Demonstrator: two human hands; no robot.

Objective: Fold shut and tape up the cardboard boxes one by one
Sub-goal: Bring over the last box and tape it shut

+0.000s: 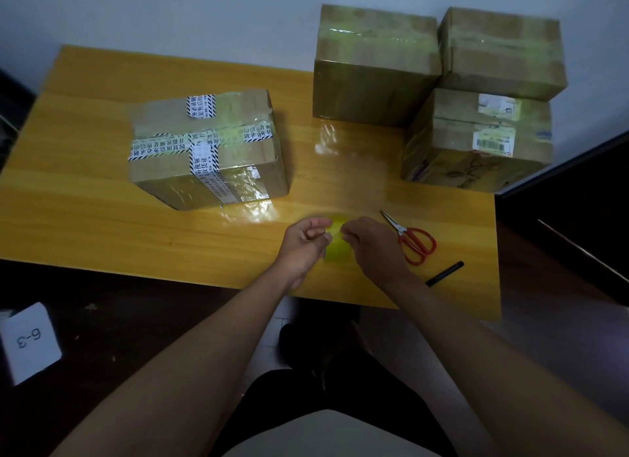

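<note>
A yellowish roll of tape (337,244) is held between both hands just above the near edge of the wooden table (102,191). My left hand (304,244) pinches it from the left and my right hand (369,244) grips it from the right; the roll is blurred. A closed cardboard box (207,148) with printed warning tape and clear tape across its top sits left of centre. Three more closed, taped boxes stand at the back right: one large box (372,68), one box (500,51) stacked on a labelled box (476,140).
Red-handled scissors (413,239) lie just right of my right hand, and a black pen (444,273) lies near the table's front right edge. A white card marked 6-3 (29,341) sits on the dark floor at lower left. A white wall rises behind the table.
</note>
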